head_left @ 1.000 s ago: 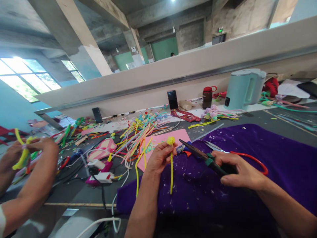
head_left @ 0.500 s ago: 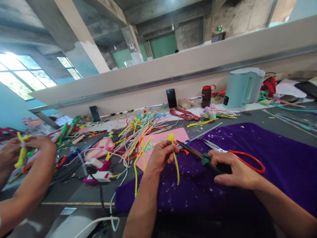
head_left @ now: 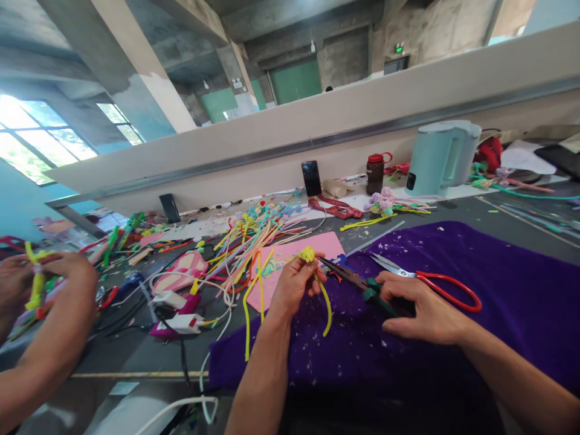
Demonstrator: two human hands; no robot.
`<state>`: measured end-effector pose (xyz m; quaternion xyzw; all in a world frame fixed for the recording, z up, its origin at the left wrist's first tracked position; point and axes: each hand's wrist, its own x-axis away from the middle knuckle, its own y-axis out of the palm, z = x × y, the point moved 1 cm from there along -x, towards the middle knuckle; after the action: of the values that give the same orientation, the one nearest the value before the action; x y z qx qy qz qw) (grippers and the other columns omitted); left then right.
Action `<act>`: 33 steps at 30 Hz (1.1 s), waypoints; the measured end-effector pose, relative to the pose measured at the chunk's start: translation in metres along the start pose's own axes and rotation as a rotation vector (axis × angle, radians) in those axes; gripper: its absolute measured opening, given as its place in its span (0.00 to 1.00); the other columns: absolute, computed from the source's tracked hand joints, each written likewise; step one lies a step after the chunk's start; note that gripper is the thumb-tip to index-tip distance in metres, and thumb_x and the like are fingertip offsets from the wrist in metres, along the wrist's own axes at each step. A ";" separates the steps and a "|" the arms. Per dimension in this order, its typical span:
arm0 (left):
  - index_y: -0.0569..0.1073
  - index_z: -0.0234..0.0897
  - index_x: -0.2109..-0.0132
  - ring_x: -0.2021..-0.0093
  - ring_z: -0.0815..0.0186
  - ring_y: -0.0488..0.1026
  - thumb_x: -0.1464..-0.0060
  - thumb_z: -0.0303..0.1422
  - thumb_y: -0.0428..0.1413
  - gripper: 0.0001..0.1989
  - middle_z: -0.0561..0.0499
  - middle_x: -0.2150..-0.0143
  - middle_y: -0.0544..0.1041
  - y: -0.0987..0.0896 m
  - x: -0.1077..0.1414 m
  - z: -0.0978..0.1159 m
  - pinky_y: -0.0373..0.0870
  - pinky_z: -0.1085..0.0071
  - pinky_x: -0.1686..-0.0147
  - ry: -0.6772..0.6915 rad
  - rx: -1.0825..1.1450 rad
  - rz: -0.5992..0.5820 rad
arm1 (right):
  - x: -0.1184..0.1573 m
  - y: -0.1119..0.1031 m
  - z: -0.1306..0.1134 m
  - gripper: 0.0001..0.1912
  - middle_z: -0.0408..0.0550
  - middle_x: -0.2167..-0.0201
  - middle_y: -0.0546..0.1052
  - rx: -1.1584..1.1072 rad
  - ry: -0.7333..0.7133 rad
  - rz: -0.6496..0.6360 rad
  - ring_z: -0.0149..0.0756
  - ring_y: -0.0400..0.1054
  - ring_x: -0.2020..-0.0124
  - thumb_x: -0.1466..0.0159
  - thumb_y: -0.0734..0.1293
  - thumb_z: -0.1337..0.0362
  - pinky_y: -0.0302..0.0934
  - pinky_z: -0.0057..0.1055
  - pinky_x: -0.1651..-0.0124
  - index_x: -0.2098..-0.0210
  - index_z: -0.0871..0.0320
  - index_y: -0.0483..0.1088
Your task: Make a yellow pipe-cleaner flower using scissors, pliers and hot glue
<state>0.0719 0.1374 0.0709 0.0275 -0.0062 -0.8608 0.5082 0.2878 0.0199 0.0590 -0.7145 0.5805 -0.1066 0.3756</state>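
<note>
Between the thumb and fingers of my left hand is a yellow pipe cleaner; its top is coiled into a small knob, and a loose end curves down below. My right hand is closed round the dark handles of long-nose pliers with green on the grip. Their tips point left and reach the fingers of my left hand, close to the yellow knob. Scissors with red handles lie just beyond my right hand on the purple cloth. A pink sheet lies behind my left hand.
Many coloured pipe cleaners are heaped at the left. White plugs and cables lie nearer. A phone, a brown bottle and a pale kettle stand at the back. At far left, another person's arm works with yellow pieces.
The plier tips have come closer to my left fingers. The yellow knob has tipped left, and the loose end now bends outward to the right.
</note>
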 end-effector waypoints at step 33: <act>0.77 0.35 0.68 0.83 0.71 0.64 0.51 0.41 0.54 0.14 0.53 0.83 0.70 -0.006 0.004 0.002 0.58 0.75 0.82 0.133 -0.317 0.144 | 0.002 -0.004 0.001 0.08 0.46 0.66 0.68 -0.006 -0.007 0.064 0.37 0.64 0.65 0.48 0.68 0.63 0.60 0.33 0.62 0.75 0.58 0.64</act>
<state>0.0644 0.1363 0.0721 0.0037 0.1611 -0.8087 0.5657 0.2916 0.0190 0.0608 -0.6971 0.6022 -0.0901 0.3786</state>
